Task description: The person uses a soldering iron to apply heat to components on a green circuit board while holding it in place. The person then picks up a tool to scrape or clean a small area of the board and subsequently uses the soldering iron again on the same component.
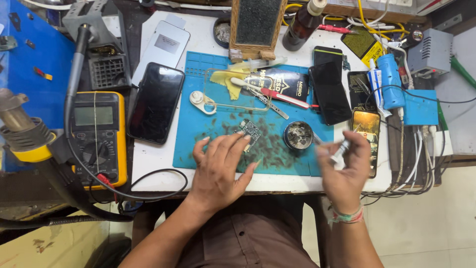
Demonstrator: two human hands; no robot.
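Left hand (220, 166) is resting fingers spread on the blue mat (208, 144), fingertips pinning a small circuit board (250, 130). Right hand (343, 168), blurred, is gripping a thin metal tool (341, 150). Round tin (298, 135) holding greyish bits is sitting between them, black phone (155, 102) and yellow multimeter (97, 136) lying left on the desk (153, 159)

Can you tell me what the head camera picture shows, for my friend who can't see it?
A person's left hand presses fingertips on a small circuit board on a stained blue work mat, while the right hand holds a thin, blurred metal tool. Around them lie dark phones and a yellow multimeter.
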